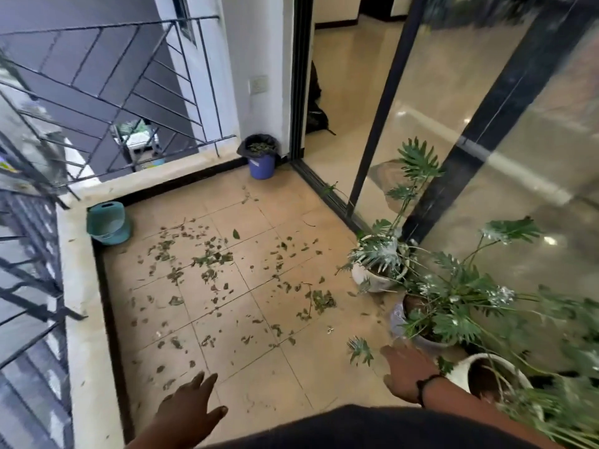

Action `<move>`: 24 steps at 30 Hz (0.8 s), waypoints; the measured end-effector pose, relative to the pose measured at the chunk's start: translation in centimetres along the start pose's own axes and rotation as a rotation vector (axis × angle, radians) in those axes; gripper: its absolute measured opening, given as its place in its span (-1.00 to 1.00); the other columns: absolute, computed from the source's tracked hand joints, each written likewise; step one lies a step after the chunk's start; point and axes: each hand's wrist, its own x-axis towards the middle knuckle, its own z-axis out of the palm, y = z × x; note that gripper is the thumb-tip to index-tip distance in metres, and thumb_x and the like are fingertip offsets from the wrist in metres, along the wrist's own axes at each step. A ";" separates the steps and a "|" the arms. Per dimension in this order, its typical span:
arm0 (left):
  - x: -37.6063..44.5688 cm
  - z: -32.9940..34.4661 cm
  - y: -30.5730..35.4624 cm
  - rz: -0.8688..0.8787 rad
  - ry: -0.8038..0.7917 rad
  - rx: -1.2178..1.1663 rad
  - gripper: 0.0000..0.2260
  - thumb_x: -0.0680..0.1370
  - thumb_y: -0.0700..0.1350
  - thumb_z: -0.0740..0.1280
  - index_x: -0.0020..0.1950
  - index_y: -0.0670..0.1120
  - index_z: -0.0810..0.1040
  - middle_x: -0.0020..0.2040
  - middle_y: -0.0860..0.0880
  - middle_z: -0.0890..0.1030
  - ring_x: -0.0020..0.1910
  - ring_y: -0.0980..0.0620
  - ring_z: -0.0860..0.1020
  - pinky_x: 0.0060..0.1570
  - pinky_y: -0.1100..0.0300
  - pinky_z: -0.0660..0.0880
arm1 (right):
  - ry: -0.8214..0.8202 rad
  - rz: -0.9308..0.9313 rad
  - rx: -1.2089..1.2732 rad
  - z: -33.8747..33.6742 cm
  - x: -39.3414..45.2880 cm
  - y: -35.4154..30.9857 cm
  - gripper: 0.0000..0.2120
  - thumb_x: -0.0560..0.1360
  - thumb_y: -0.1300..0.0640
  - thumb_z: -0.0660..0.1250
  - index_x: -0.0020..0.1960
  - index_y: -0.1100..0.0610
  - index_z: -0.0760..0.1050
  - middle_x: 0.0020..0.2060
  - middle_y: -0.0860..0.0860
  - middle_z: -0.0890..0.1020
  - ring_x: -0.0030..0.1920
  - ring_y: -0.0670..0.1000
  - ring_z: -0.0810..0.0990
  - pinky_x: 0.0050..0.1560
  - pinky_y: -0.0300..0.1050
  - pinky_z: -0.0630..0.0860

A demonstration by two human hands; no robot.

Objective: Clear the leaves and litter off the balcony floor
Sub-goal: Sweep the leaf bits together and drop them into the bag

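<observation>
Dry green and brown leaves (pixel 210 259) lie scattered over the beige tiled balcony floor (pixel 259 367), thickest in the middle, with a small clump of leaves (pixel 321 301) nearer the plants. A blue bin (pixel 261 155) lined with a black bag stands in the far corner and holds leaves. A teal dustpan (pixel 107 223) leans in the left corner. My left hand (pixel 191 406) hangs low over the near tiles, fingers straight, holding nothing. My right hand (pixel 405 367) reaches out beside the potted plants, fingers extended and empty.
Several potted plants (pixel 379 267) in white pots line the right side along the glass sliding door (pixel 486 157). A dark metal railing (pixel 113 92) on a low concrete kerb (pixel 81 286) bounds the left and far sides. The doorway (pixel 340 108) opens indoors.
</observation>
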 end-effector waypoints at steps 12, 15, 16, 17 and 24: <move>5.3 -4.7 -5.6 0.063 -0.004 0.071 -0.31 0.61 0.30 0.08 0.63 0.02 -0.07 0.63 -0.04 0.00 0.57 -0.07 0.14 0.47 0.02 0.23 | -0.017 0.103 0.215 -0.9 -2.2 -6.4 -0.44 0.57 -0.10 0.18 0.52 -0.01 0.17 0.46 0.03 0.33 0.47 0.09 0.24 0.41 -0.04 0.26; 6.4 -4.6 -2.5 0.066 0.001 0.064 -0.32 0.62 0.29 0.07 0.63 0.03 -0.08 0.63 -0.03 0.00 0.57 -0.05 0.13 0.47 0.04 0.21 | -0.065 0.093 0.212 -0.3 -0.4 -4.3 -0.46 0.56 -0.09 0.20 0.49 0.01 0.22 0.45 0.05 0.34 0.46 0.11 0.25 0.41 -0.02 0.26; 6.6 -4.3 -1.5 0.068 0.005 0.066 -0.32 0.62 0.30 0.07 0.63 0.04 -0.07 0.63 -0.03 0.00 0.57 -0.05 0.13 0.46 0.05 0.22 | -0.084 0.084 0.206 0.0 0.5 -3.7 -0.47 0.56 -0.08 0.20 0.48 0.02 0.23 0.44 0.06 0.35 0.46 0.12 0.25 0.40 -0.02 0.26; 7.1 -3.7 0.0 0.072 0.001 0.065 -0.32 0.62 0.30 0.07 0.63 0.04 -0.07 0.63 -0.02 0.00 0.57 -0.04 0.13 0.46 0.06 0.23 | -0.101 0.067 0.204 0.4 1.7 -2.6 -0.48 0.56 -0.08 0.19 0.48 0.03 0.24 0.43 0.07 0.36 0.45 0.13 0.26 0.40 -0.02 0.26; 11.4 4.5 12.2 -0.010 -0.176 -0.049 -0.29 0.58 0.37 0.09 0.62 0.08 -0.03 0.63 0.00 0.03 0.56 0.03 0.18 0.46 0.13 0.25 | -0.308 -0.054 0.115 8.1 9.0 4.3 -0.46 0.59 0.00 0.15 0.51 0.16 0.18 0.49 0.21 0.23 0.52 0.23 0.12 0.44 0.12 0.20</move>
